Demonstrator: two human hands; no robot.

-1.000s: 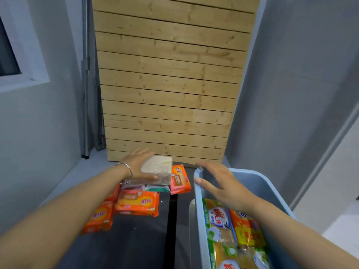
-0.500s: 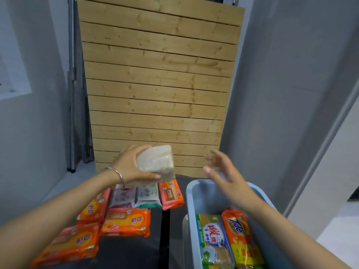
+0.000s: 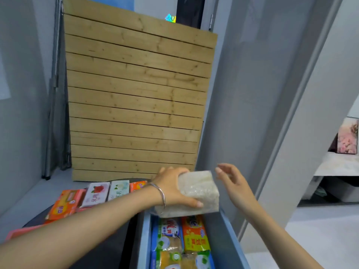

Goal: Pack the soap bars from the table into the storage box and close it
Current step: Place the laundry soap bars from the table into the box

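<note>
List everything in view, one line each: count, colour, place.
Table: one, black, lower left.
Storage box: one, blue-grey, lower right, open.
Soap bars in box: at least four, green and orange.
Soap bars on table: at least five, orange, white, pink; left of box.
Soap pack: one, white, above box's far end.
Wooden panel: one, pale, behind table.
Bracelet: one, silver, left wrist.
Left hand: grips soap pack.
Right hand: open, right of pack.
</note>
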